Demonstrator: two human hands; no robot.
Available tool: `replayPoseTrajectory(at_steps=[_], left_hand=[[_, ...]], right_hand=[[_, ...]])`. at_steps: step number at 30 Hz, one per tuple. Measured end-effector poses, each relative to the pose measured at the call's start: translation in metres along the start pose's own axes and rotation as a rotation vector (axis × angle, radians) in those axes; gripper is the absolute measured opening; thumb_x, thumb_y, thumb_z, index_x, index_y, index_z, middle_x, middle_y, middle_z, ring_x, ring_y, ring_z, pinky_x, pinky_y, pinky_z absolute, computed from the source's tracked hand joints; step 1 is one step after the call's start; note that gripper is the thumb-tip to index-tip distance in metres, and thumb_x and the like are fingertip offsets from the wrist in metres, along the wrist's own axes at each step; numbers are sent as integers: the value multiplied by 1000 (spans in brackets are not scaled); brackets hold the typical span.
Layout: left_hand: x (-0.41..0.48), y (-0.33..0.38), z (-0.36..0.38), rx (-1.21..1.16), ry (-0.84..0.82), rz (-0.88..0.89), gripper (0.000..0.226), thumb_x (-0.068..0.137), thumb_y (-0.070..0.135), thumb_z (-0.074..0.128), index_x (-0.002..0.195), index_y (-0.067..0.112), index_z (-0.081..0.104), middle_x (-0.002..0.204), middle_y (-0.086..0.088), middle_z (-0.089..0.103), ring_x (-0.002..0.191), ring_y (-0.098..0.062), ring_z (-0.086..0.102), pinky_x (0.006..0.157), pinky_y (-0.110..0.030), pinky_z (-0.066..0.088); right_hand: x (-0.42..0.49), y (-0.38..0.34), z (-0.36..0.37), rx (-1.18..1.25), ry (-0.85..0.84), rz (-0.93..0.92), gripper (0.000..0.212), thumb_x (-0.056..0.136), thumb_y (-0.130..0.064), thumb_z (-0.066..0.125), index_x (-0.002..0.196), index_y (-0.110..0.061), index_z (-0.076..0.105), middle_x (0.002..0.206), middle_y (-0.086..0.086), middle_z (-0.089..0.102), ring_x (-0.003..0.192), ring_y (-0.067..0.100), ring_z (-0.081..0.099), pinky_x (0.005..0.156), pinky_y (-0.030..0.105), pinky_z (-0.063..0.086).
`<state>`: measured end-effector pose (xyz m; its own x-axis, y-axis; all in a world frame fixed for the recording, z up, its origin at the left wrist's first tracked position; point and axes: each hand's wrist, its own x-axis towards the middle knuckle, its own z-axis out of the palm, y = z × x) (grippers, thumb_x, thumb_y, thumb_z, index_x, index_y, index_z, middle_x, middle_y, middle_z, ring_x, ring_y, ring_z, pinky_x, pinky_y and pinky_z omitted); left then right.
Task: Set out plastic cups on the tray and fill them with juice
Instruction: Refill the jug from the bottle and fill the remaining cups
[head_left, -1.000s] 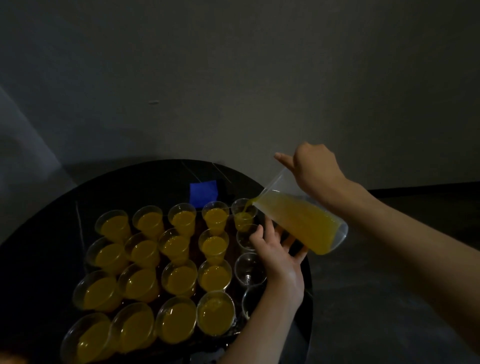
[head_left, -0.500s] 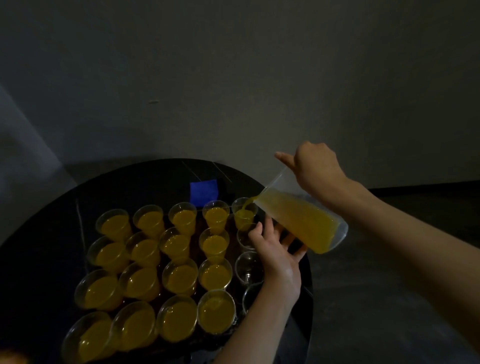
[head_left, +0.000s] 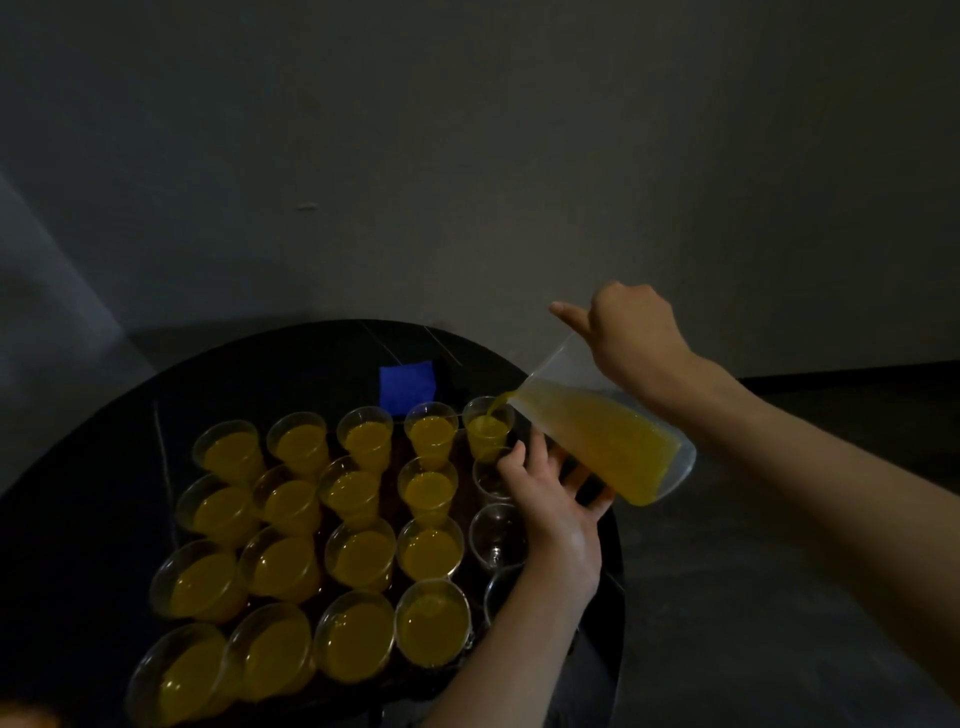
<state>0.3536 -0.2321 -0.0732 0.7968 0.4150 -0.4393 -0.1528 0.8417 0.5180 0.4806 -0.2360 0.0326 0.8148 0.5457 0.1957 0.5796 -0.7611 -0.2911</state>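
Note:
Several clear plastic cups full of orange juice (head_left: 363, 551) stand in rows on a dark tray (head_left: 457, 675). My right hand (head_left: 634, 338) grips a tilted clear jug (head_left: 602, 441) of juice, and a thin stream falls from its spout into the far right cup (head_left: 485, 428), which is mostly full. My left hand (head_left: 550, 504) sits beside that right column, fingers loosely spread near the cups' right side under the jug. Three empty cups (head_left: 493, 530) stand in the right column, partly hidden by my left hand and forearm.
The tray lies on a round black table (head_left: 260, 374) that stands against a grey wall. A blue square object (head_left: 406, 387) rests on the table behind the cups. Dark floor lies to the right of the table.
The juice level in the far right cup has risen while the jug keeps pouring. Both hands have stayed nearly in place.

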Motion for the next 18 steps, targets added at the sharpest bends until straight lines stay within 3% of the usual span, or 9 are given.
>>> replayPoseTrajectory(at_steps=[8, 14, 18], left_hand=[[0, 2, -1, 4, -12, 26, 60, 98, 62, 21, 148, 39, 46, 144, -5, 54, 130, -31, 51, 111, -62, 36], [-11, 4, 3, 20, 20, 115, 55, 102, 56, 21, 149, 38, 45, 148, -2, 51, 134, -26, 47, 114, -60, 34], [-27, 1, 3, 49, 2, 171, 56, 100, 59, 23, 147, 40, 46, 149, -1, 50, 138, -27, 45, 116, -60, 32]], right_hand=[[2, 5, 2, 16, 32, -3, 55, 98, -53, 47, 62, -11, 41, 54, 2, 41, 44, 14, 38, 46, 25, 27], [-6, 9, -4, -9, 143, -56, 45, 100, -56, 41, 89, -13, 49, 81, 5, 50, 69, 19, 45, 52, 29, 26], [-18, 11, -16, 20, 107, -73, 44, 101, -55, 38, 90, -14, 51, 71, -1, 50, 62, 15, 48, 51, 27, 29]])
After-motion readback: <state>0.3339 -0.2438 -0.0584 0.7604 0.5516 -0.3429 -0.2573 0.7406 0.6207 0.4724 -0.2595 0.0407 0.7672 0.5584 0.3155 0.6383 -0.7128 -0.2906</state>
